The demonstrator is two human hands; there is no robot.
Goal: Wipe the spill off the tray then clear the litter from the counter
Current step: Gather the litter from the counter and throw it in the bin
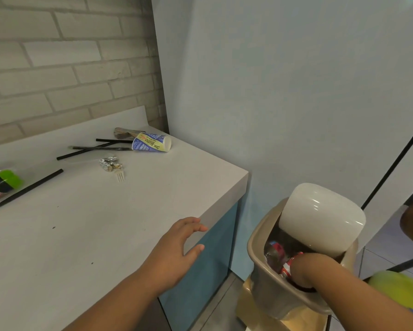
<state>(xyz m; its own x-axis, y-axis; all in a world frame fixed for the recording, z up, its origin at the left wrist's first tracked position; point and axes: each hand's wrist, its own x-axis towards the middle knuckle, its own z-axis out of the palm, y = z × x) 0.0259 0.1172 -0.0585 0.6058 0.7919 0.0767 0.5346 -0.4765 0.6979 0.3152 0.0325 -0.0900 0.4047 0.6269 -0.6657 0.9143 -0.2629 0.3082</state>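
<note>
Litter lies on the white counter [86, 235]: a paper cup [153, 142] on its side at the far corner, black straws [93, 149] beside it, a crumpled foil ball [110, 163] and a small pale fork [120, 176]. My left hand [177, 249] hovers open over the counter's right edge, holding nothing. My right hand [304, 271] reaches down into the tan bin [260, 278], its fingers hidden among red and white rubbish [287, 268]. No tray is in view.
A green soda wrapper [0, 185] and another black straw [26, 189] lie at the counter's left. The bin's white swing lid [320, 216] is tipped open. The bin stands on a cardboard box [247, 304] by the blue cabinet side.
</note>
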